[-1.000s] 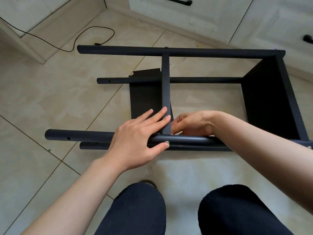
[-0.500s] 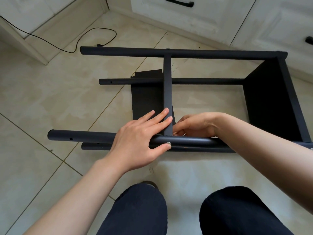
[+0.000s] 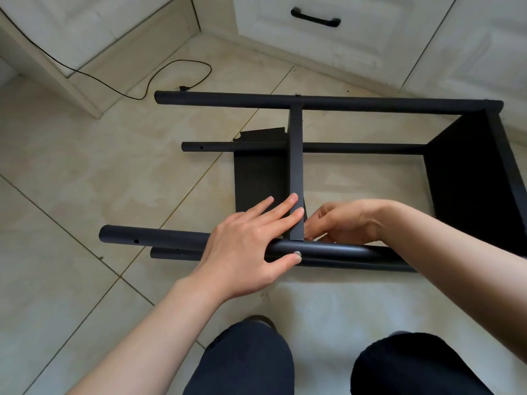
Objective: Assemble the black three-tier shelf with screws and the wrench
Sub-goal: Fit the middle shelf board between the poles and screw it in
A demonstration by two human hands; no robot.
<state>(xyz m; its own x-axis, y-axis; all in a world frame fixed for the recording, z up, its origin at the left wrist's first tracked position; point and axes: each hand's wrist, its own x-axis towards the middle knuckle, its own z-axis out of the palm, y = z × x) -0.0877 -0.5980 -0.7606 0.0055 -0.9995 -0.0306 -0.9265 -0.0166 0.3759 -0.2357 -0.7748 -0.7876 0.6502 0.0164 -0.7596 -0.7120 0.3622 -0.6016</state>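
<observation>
The black shelf frame (image 3: 313, 102) lies on its side on the tiled floor, its round posts running left to right. A middle shelf panel (image 3: 295, 166) stands edge-on between the far post and the near post (image 3: 159, 239). An end panel (image 3: 470, 172) closes the right side. My left hand (image 3: 251, 246) clasps the near post, fingers against the panel, thumb beside a silver screw head (image 3: 297, 254). My right hand (image 3: 350, 220) reaches behind the near post at the panel's corner, fingertips pinched together; what they hold is hidden. No wrench shows.
White cabinets with a black drawer handle (image 3: 315, 17) stand along the back. A black cable (image 3: 171, 78) trails on the floor at the far left. My knees in dark trousers (image 3: 245, 363) are at the bottom.
Both hands stay at the same joint; the fingers of my right hand shift slightly behind the post. The shelf has not moved.
</observation>
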